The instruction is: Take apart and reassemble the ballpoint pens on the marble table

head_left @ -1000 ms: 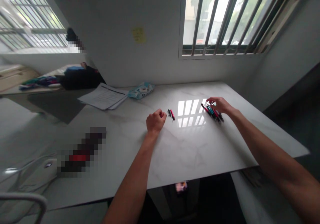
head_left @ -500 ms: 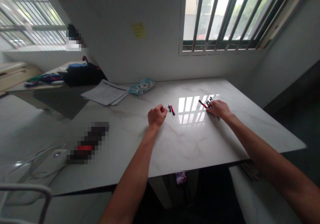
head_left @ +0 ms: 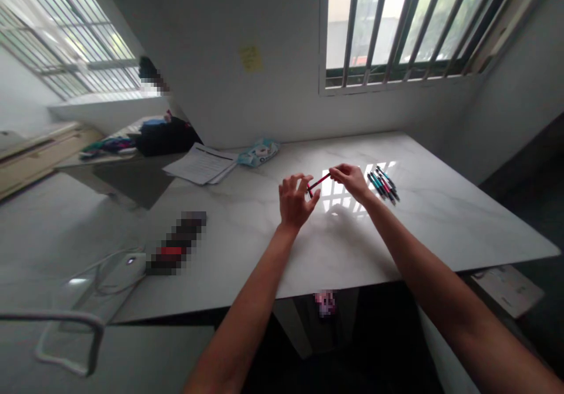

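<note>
My right hand (head_left: pixel 350 179) pinches one end of a slim red pen (head_left: pixel 323 179) above the white marbled table (head_left: pixel 343 259). The pen's dark end points down and left, toward my left hand (head_left: pixel 294 205). That hand is open, with fingers and thumb spread around the pen's far end; whether it touches the pen I cannot tell. Part of another red and black pen (head_left: pixel 311 194) shows between my left fingers and thumb, and the rest is hidden. To the right of my right hand, several pens (head_left: pixel 384 184) in teal, black and red lie side by side.
Printed papers (head_left: pixel 200 164) and a light-blue soft packet (head_left: pixel 259 153) lie at the back of the table. A pixelated dark and red object (head_left: pixel 178 244) is at the left, near a white device with a cable (head_left: pixel 121 270). A metal bar frame (head_left: pixel 94 341) stands at the lower left.
My right hand has moved left from the group of pens, bringing the red pen with it. My left hand has gone from a closed fist to spread fingers. The view has shifted slightly.
</note>
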The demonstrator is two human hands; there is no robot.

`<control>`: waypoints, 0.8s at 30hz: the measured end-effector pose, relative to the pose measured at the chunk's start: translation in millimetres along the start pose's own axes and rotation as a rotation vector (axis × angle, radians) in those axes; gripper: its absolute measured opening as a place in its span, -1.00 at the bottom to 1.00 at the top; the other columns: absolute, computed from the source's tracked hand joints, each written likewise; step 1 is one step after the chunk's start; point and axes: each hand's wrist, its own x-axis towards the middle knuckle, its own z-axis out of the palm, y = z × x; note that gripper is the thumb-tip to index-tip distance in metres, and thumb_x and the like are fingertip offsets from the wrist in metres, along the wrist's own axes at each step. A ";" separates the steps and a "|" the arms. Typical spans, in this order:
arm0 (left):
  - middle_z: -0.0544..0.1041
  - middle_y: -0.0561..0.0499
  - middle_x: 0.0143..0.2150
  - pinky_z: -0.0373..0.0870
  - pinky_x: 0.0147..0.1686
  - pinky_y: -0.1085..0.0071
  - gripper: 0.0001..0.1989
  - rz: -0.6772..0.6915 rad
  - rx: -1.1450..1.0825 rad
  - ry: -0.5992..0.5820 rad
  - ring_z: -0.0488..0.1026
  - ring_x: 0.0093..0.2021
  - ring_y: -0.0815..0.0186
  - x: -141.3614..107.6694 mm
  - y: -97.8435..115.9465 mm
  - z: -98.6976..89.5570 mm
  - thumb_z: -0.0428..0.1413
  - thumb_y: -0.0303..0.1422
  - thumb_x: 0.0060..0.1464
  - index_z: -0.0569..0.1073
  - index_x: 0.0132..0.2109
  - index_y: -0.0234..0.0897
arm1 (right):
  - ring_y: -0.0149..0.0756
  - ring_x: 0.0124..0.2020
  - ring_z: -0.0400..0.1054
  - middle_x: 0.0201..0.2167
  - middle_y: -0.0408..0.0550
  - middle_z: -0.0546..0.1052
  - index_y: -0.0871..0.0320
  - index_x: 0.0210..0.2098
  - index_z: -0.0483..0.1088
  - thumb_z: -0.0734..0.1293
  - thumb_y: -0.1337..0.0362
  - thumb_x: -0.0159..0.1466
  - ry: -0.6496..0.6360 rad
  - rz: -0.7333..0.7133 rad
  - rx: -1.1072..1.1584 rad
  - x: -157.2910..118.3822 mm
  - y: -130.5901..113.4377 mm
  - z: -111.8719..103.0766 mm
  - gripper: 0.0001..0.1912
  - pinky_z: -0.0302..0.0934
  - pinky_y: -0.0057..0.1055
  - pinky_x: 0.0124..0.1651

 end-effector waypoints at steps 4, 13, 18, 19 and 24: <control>0.55 -0.14 0.04 0.34 0.05 0.20 -0.68 0.015 -0.096 -0.041 0.46 0.03 0.07 -12.9 -10.0 10.2 0.11 -0.16 0.36 0.47 0.15 -0.18 | -0.38 -0.47 0.37 -0.49 -0.10 0.55 0.16 -0.42 0.47 0.54 -0.23 0.05 -0.159 0.088 0.242 -10.4 1.8 52.2 -0.44 0.29 -0.43 -0.33; 0.60 -0.07 -0.06 0.38 -0.08 0.35 -0.84 -0.043 -0.313 -0.138 0.53 -0.07 0.18 -14.0 -15.9 21.9 0.06 -0.36 0.38 0.50 0.03 -0.17 | -0.42 -0.58 0.12 -0.66 -0.20 0.28 0.11 -0.63 0.21 0.26 -0.37 0.28 0.038 0.039 -0.099 -16.2 25.0 41.3 -0.29 0.00 -0.41 -0.46; 0.63 -0.05 -0.10 0.34 -0.18 0.39 -0.81 -0.124 -0.383 -0.189 0.55 -0.24 0.24 -12.2 -14.5 22.0 0.05 -0.29 0.39 0.50 0.03 -0.17 | -0.44 -0.60 -0.02 -0.68 -0.25 0.11 0.08 -0.64 0.08 0.23 -0.28 0.34 0.000 -0.056 -0.151 -13.8 23.5 42.3 -0.32 -0.10 -0.38 -0.47; 0.63 -0.04 -0.13 0.33 -0.19 0.39 -0.80 -0.144 -0.386 -0.197 0.55 -0.25 0.24 -12.2 -15.2 22.8 0.03 -0.28 0.41 0.51 0.03 -0.18 | -0.43 -0.58 -0.02 -0.67 -0.25 0.11 0.09 -0.63 0.10 0.23 -0.25 0.36 0.005 -0.094 -0.172 -14.0 21.9 42.9 -0.35 -0.10 -0.38 -0.46; 0.65 -0.06 -0.14 0.31 -0.19 0.39 -0.73 -0.205 -0.357 -0.207 0.56 -0.25 0.22 -14.1 -20.0 28.6 -0.05 -0.25 0.44 0.52 0.02 -0.20 | -0.39 -0.49 0.16 -0.58 -0.20 0.33 0.13 -0.51 0.35 0.29 -0.07 0.36 -0.016 -0.174 -0.235 -13.8 16.8 41.2 -0.54 0.03 -0.40 -0.38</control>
